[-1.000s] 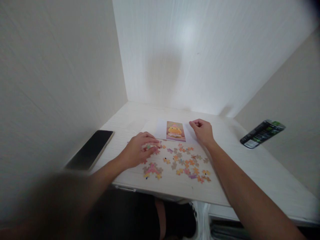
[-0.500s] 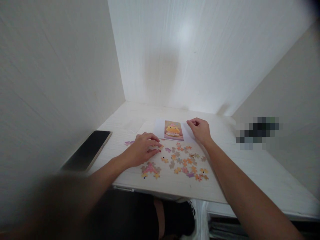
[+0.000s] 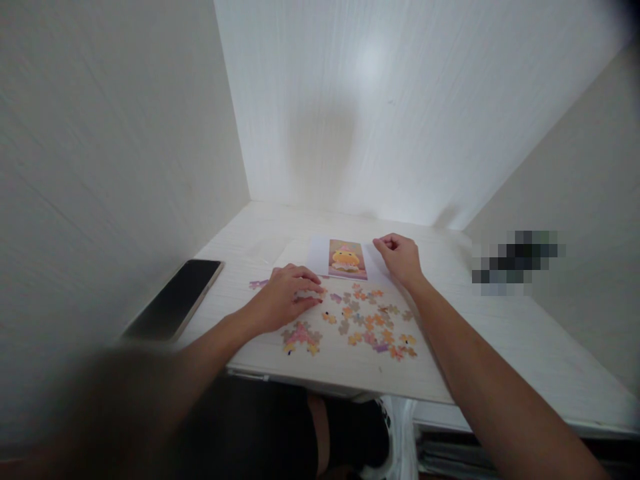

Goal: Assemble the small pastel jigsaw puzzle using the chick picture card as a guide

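My left hand (image 3: 291,297) rests palm down at the left of the loose puzzle pieces (image 3: 373,321), fingers apart and holding nothing I can see. Its fingertips are by a small orange piece (image 3: 324,292). Just below this hand lies a joined cluster of pieces (image 3: 301,338), pink in the middle with yellow at the lower corners. My right hand (image 3: 399,260) rests on its side, fingers curled closed, right of the picture card (image 3: 347,259). That card shows a yellow figure with a pink top. No object shows in the right hand.
A dark-screened phone (image 3: 175,300) lies at the left of the white table (image 3: 500,347). Purple pieces (image 3: 259,285) sit behind my left wrist. White paper (image 3: 319,252) lies under the card. Walls enclose the back and sides; a blurred-out dark object (image 3: 525,257) is at right.
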A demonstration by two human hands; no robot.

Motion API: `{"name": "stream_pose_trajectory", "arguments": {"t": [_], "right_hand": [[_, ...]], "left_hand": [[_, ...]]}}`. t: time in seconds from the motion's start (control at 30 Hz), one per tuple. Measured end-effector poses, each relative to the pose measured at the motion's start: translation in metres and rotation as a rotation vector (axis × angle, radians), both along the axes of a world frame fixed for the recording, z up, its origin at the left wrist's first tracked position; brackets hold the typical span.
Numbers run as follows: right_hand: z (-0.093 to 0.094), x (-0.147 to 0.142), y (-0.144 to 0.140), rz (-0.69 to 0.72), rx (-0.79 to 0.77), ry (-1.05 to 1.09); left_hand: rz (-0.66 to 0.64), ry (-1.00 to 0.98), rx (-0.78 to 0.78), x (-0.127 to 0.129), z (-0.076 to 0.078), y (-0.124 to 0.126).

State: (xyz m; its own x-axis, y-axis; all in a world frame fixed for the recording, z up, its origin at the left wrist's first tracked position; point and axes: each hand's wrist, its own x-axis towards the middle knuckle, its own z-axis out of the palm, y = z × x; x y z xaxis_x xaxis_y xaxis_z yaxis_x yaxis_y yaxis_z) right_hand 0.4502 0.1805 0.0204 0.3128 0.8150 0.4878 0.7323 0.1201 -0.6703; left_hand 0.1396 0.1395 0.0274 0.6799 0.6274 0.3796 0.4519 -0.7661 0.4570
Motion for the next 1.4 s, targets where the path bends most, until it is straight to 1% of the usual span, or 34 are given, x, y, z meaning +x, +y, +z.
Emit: {"name": "stream_pose_trajectory", "arguments": {"t": [0.2,0.37,0.5,0.63,0.7,0.77,0.83,0.87,0.93,1.0,1.07,1.13,1.2,1.3,1.4], "right_hand": [[0.001,-0.001,-0.001,-0.006,-0.004,0.003],[0.001,0.0,0.0,-0.011,0.003,-0.011],[0.002,-0.001,-0.001,-0.001,0.001,-0.006],[0.002,-0.001,0.0,-0.004,0.005,0.0],[0.001,0.0,0.0,-0.005,0.005,-0.006],[0.001,0.001,0.0,0.008,-0.01,-0.01],[0.003,-0.002,-0.002,0.06,-0.038,-0.02],[0.004,-0.006,-0.003,0.111,-0.062,-0.036],[0.006,-0.017,-0.008,0.257,-0.119,-0.099],[0.008,-0.032,-0.014,0.433,-0.172,-0.198],[0.007,-0.046,-0.018,0.6,-0.187,-0.306],[0.005,-0.057,-0.02,0.715,-0.176,-0.393],[0.004,-0.061,-0.02,0.747,-0.168,-0.444],[0.003,-0.059,-0.019,0.724,-0.17,-0.484],[0.004,-0.055,-0.018,0.712,-0.164,-0.519]], "left_hand": [[-0.007,0.006,-0.006,0.002,-0.002,-0.002],[-0.03,0.062,-0.011,-0.002,0.002,-0.002],[0.032,0.112,0.001,-0.007,0.006,0.004],[0.109,0.19,0.052,-0.014,0.009,0.012],[0.115,0.232,0.053,-0.019,0.011,0.014],[0.095,0.261,0.037,-0.025,0.013,0.015],[0.068,0.273,0.024,-0.029,0.014,0.016],[0.058,0.271,0.02,-0.03,0.015,0.015],[0.048,0.262,0.013,-0.03,0.015,0.014],[0.048,0.255,0.011,-0.028,0.015,0.012],[0.045,0.26,0.021,-0.024,0.013,0.009],[0.04,0.277,0.041,-0.021,0.011,0.008],[0.037,0.294,0.069,-0.018,0.008,0.006],[0.031,0.321,0.109,-0.012,0.005,0.004],[-0.008,0.34,0.124,-0.007,0.004,0.002]]}}
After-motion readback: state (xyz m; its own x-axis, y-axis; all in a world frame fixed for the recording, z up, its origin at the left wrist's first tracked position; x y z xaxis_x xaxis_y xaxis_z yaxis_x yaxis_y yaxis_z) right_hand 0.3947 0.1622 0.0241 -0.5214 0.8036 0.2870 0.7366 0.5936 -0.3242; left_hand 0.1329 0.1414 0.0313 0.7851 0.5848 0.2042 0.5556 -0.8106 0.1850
